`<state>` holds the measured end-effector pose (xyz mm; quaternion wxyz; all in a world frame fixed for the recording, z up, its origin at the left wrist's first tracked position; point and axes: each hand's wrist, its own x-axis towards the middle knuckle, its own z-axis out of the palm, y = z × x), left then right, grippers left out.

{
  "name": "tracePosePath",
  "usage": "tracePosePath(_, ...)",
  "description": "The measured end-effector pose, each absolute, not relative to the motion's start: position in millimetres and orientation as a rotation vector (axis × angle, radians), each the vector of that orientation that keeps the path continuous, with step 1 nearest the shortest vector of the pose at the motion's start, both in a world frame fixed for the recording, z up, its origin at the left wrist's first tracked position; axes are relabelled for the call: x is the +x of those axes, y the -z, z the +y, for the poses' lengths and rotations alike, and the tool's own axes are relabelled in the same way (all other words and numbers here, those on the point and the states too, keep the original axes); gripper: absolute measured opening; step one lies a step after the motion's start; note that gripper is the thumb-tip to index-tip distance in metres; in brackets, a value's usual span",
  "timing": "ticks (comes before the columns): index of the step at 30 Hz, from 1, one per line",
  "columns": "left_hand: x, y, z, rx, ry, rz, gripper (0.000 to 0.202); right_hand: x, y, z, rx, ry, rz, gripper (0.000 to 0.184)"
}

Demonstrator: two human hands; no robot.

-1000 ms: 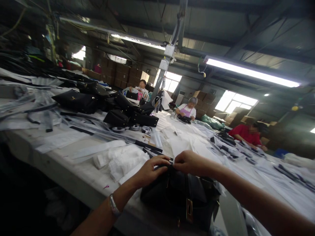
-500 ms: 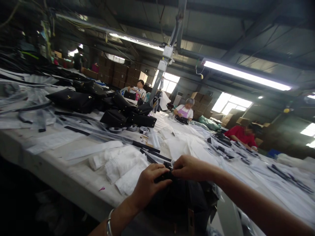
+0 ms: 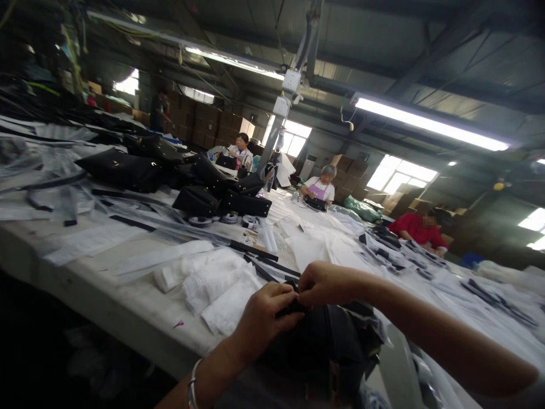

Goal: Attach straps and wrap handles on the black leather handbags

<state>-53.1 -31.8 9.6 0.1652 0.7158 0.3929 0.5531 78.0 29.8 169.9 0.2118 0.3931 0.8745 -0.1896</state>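
Observation:
A black handbag [image 3: 327, 352] stands at the near edge of the long white worktable [image 3: 128, 301]. My left hand [image 3: 264, 318] is closed on the bag's top edge, fingers curled over a black strip there. My right hand [image 3: 323, 284] meets it from the right, fingers pinched on the same top part of the bag. A metal bangle [image 3: 192, 386] sits on my left wrist. What exactly the fingertips pinch is too dark to make out.
Folded white wrapping [image 3: 217, 284] lies left of the bag. Black straps [image 3: 255, 250] and a pile of black handbags [image 3: 200, 187] lie further back. Several seated people [image 3: 319, 187] work along the table's far side. Cardboard boxes [image 3: 213, 128] stack at the back.
My left hand slid lower and closed more firmly on the bag's top; the right hand stayed pinched against it. The view shifted slightly, and a person walked across the far left.

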Motion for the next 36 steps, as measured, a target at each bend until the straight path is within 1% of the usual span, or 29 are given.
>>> tracePosePath(2, -49.2, -7.8, -30.9, 2.031, -1.574, 1.11, 0.022, 76.0, -165.7, 22.3, 1.102, 0.422, 2.466, 0.023)
tracePosePath(6, -45.2, -7.4, -27.7, 1.969, -1.63, 1.14, 0.022, 73.9, -164.0, 4.6, 1.146, -0.05, 2.577, 0.025)
tracePosePath(8, -47.4, -10.5, -26.5, 1.911, -1.615, 1.124, 0.02, 76.6, -166.0, 0.4, 1.139, -0.169, 2.568, 0.027)
tracePosePath(11, -54.2, -15.5, -25.6, 1.824, -1.548, 1.031, 0.018, 83.1, -167.9, 1.6, 1.146, -0.13, 2.551, 0.028)
tracePosePath(15, -59.8, -14.2, -24.5, 1.765, -1.529, 0.923, 0.023, 86.1, -163.6, 5.0, 1.178, -0.088, 2.568, 0.031)
tracePosePath(23, -52.9, -12.1, -26.4, 1.559, -1.616, 0.99, 0.019, 88.4, -150.0, 0.5, 1.192, -0.192, 2.619, 0.029)
tracePosePath(25, -54.7, -13.7, -27.7, 1.548, -1.61, 0.998, 0.02, 93.8, -148.5, 1.3, 1.225, -0.139, 2.65, 0.023)
tracePosePath(26, -55.9, -14.2, -28.4, 1.534, -1.609, 0.995, 0.024, 96.3, -148.4, 2.1, 1.228, -0.091, 2.676, 0.023)
tracePosePath(29, -57.7, -14.1, -29.9, 1.427, -1.617, 0.992, 0.042, 100.1, -149.1, 6.0, 1.183, 0.09, 2.744, 0.032)
tracePosePath(30, -57.5, -13.6, -30.2, 1.385, -1.624, 0.997, 0.046, 100.1, -149.1, 7.7, 1.163, 0.148, 2.756, 0.032)
tracePosePath(33, -55.8, -11.7, -30.4, 1.316, -1.629, 0.99, 0.044, 100.2, -146.5, 13.7, 1.121, 0.36, 2.794, 0.03)
tracePosePath(36, -56.0, -9.7, -29.9, 1.262, -1.614, 0.966, 0.041, 103.9, -139.9, 18.7, 1.064, 0.643, 2.822, 0.029)
